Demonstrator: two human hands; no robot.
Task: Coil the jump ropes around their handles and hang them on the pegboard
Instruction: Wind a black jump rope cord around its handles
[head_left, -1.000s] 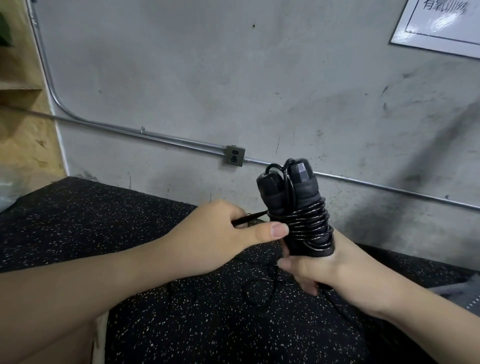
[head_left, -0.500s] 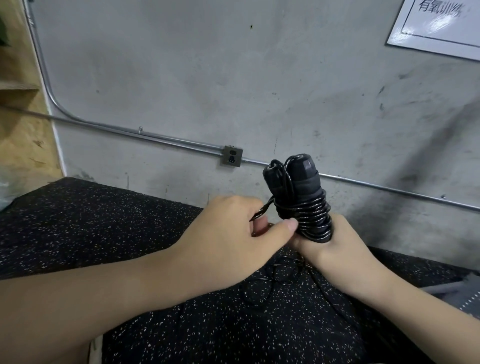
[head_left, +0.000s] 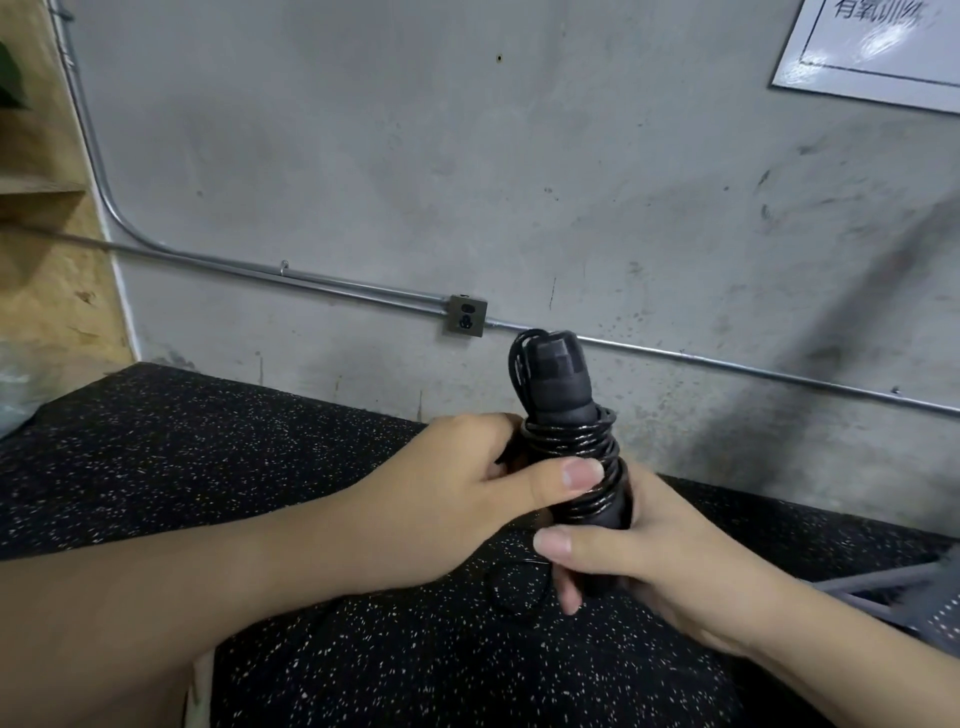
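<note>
Left hand (head_left: 457, 483) now over handles (head_left: 563, 395)

Dim, flat light. Glare whitens the poster (head_left: 878, 47) far up-right of the right hand (head_left: 654, 561). A soft, smeared shadow darkens the wall (head_left: 363, 156) right of it. Wide-angle bending curves the pipe (head_left: 208, 262) toward the edges.

Jump rope (head_left: 569, 447): I see it black and glossy, wound in tight turns round the paired handles.
Handles (head_left: 558, 374): I see two black grips bundled side by side, standing nearly upright, tops tilted slightly left, above the speckled black floor mat.
Loose end: I see a thin black strand looping on the mat below the bundle.
</note>
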